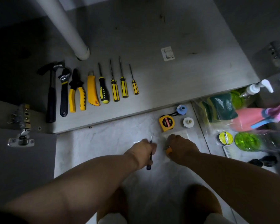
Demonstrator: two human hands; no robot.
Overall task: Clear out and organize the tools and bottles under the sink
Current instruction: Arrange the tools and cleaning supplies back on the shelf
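Note:
On the cabinet floor (152, 75) a row of tools lies side by side: hammer (51, 94), adjustable wrench (64, 92), yellow pliers (77, 92), utility knife (92, 89) and several screwdrivers (115, 88). My left hand (144, 151) grips a thin dark tool (150, 156) above the tiled floor in front of the cabinet. My right hand (181, 147) curls over a small orange object (169, 151) on a clear plastic bag (181, 135). A yellow tape measure (166, 123) lies just beyond my hands.
A white drain pipe (68, 28) comes down at the back left. Blue (181, 109) and white (188, 122) plastic fittings lie near the tape measure. At right stand sponges (220, 107), a pump bottle (255, 88), a pink spray bottle (252, 118), a green bottle (247, 141) and a tape roll (225, 137). Door hinges (21, 125) flank both sides.

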